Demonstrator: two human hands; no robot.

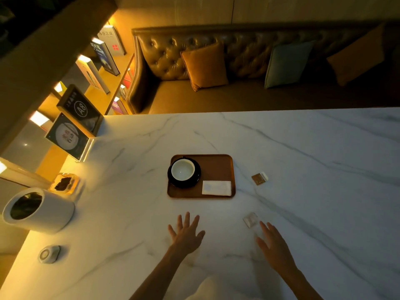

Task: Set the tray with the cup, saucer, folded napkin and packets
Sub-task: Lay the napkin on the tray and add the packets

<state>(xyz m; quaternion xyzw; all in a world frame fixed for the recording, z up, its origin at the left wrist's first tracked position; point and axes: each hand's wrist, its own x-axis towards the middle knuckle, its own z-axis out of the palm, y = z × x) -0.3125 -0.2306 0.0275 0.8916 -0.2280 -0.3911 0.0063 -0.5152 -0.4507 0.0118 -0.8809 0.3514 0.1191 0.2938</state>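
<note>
Low in the frame, our left hand (186, 232) and right hand (273, 243) lie spread out, holding nothing. The small pale flat packet (250, 219) just beyond our right hand is thin and may slide when we pinch it. In the middle, the brown wooden tray (216, 167) holds a folded white napkin (217, 188) and a white cup (183, 169) on a black saucer (184, 184). The little brown packet (259, 179) lies right of it.

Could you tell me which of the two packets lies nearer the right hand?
The pale packet, just ahead of the right hand; the brown packet lies farther, beside the tray.
</note>
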